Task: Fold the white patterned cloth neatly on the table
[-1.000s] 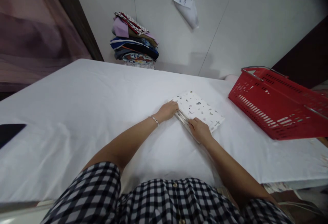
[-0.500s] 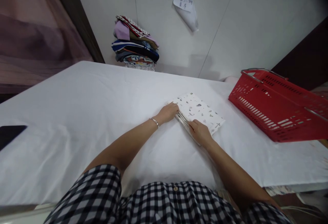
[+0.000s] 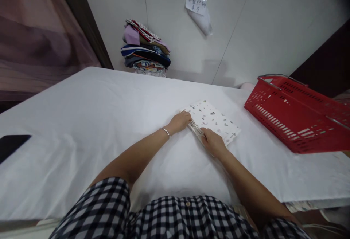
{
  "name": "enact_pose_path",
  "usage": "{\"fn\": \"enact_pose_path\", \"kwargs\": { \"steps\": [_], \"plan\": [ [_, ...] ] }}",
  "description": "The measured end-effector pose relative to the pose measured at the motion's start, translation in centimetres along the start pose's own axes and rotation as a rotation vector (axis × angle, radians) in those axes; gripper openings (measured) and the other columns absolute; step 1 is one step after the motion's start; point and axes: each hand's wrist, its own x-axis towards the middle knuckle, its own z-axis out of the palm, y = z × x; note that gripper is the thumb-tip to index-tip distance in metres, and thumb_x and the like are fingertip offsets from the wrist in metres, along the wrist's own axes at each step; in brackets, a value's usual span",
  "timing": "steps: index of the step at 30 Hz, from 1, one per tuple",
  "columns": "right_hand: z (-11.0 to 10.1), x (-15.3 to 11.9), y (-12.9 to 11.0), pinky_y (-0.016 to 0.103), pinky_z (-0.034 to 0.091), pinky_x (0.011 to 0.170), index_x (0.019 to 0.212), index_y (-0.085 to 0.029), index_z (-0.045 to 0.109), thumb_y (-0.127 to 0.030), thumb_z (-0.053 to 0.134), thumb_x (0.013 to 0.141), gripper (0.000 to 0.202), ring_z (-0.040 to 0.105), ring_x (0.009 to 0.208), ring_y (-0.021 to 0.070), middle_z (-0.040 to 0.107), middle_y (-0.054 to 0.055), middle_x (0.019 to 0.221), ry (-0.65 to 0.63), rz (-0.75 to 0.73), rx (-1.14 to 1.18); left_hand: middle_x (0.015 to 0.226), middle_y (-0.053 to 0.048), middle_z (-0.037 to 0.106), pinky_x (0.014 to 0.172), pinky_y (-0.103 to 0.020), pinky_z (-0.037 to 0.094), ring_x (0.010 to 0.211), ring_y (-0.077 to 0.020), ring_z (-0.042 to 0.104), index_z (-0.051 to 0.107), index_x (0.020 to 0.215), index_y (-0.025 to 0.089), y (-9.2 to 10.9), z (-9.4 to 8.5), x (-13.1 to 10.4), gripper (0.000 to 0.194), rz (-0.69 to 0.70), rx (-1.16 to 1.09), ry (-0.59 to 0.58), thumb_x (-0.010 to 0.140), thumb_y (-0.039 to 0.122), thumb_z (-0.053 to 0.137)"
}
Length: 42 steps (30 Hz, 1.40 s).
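A folded white cloth (image 3: pixel 214 117) printed with small dark and green motifs lies flat on the white-covered table (image 3: pixel 131 104), turned at an angle to me. Its layered folded edge faces me. My left hand (image 3: pixel 181 120) grips the left end of that edge, fingers curled over the layers. Further right along the same edge, my right hand (image 3: pixel 213 140) pinches the layers with the thumb on top. The fingers under the cloth are hidden.
A red plastic basket (image 3: pixel 295 115) with metal handles stands at the right. Folded clothes (image 3: pixel 146 47) are stacked beyond the far edge, by the wall. A dark flat object (image 3: pixel 12 146) lies at the left edge. A paper note (image 3: pixel 197 6) hangs on the wall.
The view has shifted very slightly. Both hands keep their hold on the cloth's near edge, with the right hand barely moved; the cloth lies in the same place.
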Motion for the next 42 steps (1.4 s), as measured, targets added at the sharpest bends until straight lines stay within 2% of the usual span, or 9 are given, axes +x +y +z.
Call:
{"fn": "enact_pose_path", "kwargs": {
  "steps": [4,9,16,25,34,38,42],
  "plan": [
    [0.2,0.3,0.1,0.025,0.036,0.067,0.110,-0.022,0.054,-0.029,0.045,0.089,0.023,0.056,0.087,0.0171,0.062,0.004,0.099,-0.005,0.024,-0.009,0.097,-0.004,0.061,0.079,-0.029,0.045,0.096,-0.0172,0.051,0.062,0.084,0.018,-0.1,0.1,-0.1,0.021,0.009,-0.021,0.002,0.090,0.020,0.042],
    [0.2,0.6,0.4,0.024,0.037,0.071,0.104,-0.020,0.058,-0.025,0.042,0.090,0.022,0.057,0.085,0.0160,0.062,0.005,0.097,0.006,0.018,0.023,0.101,-0.004,0.061,0.081,-0.030,0.045,0.099,-0.0174,0.052,0.064,0.087,0.019,-0.2,-0.1,-0.2,0.020,0.010,-0.046,-0.007,0.089,0.021,0.044],
    [0.2,0.7,0.9,0.026,0.040,0.076,0.098,-0.020,0.062,-0.021,0.042,0.086,0.023,0.057,0.087,0.0166,0.065,0.004,0.096,0.050,0.052,0.223,0.105,-0.004,0.061,0.083,-0.030,0.045,0.100,-0.0177,0.052,0.065,0.090,0.020,-0.2,-0.4,-0.1,0.016,0.026,-0.024,-0.042,0.085,0.021,0.049],
    [0.2,0.7,1.1,0.026,0.040,0.073,0.094,-0.021,0.064,-0.024,0.043,0.084,0.023,0.057,0.082,0.0164,0.066,0.003,0.092,0.076,0.072,0.326,0.099,-0.005,0.061,0.080,-0.028,0.042,0.095,-0.0164,0.051,0.062,0.081,0.019,-0.1,-0.4,0.3,0.024,0.051,0.033,-0.057,0.090,0.019,0.040],
    [0.1,0.6,0.6,0.025,0.037,0.071,0.096,-0.021,0.062,-0.028,0.044,0.087,0.021,0.056,0.085,0.0163,0.064,0.003,0.094,0.024,0.060,0.175,0.095,-0.007,0.059,0.075,-0.030,0.040,0.091,-0.0184,0.050,0.059,0.081,0.016,-0.6,0.0,0.3,0.021,0.132,0.164,-0.054,0.087,0.010,0.039],
    [0.3,0.9,0.4,0.025,0.034,0.066,0.096,-0.021,0.060,-0.033,0.048,0.086,0.019,0.054,0.080,0.0162,0.063,0.003,0.093,0.005,0.070,0.098,0.094,-0.007,0.059,0.076,-0.031,0.041,0.090,-0.0186,0.051,0.058,0.079,0.016,-0.4,0.2,0.6,0.021,0.087,0.149,-0.058,0.088,0.012,0.040],
    [0.3,0.9,0.5,0.024,0.032,0.063,0.086,-0.020,0.059,-0.028,0.043,0.088,0.018,0.053,0.074,0.0144,0.062,0.002,0.086,0.027,0.051,0.084,0.093,-0.006,0.059,0.076,-0.030,0.042,0.091,-0.0182,0.051,0.057,0.078,0.016,0.0,-0.2,0.7,0.020,0.031,0.094,-0.052,0.089,0.017,0.041]
  ]
}}
